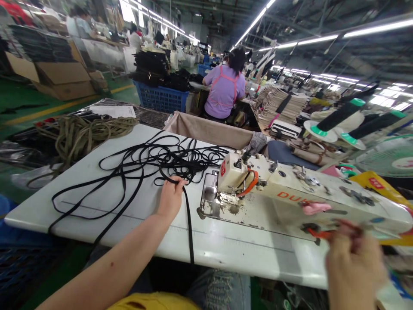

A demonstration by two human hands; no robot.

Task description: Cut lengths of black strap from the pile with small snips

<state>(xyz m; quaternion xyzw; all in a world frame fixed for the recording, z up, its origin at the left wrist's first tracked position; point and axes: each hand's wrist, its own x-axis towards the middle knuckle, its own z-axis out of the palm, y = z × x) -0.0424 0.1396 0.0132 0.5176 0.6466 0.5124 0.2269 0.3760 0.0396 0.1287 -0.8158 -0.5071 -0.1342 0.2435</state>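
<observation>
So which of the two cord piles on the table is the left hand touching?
The left hand grips the flat black strap tangle mid-table; the olive rope bundle lies apart at the far left corner, untouched.

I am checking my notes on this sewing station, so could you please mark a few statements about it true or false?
1. The left hand grips the black flat strap. True.
2. The tangled olive-green rope lies under the cream sewing machine. False: it lies at the white table's far left.
3. The right hand is blurred, near orange-handled scissors. True.
4. The person in the purple top faces the camera. False: their back is turned.
</observation>
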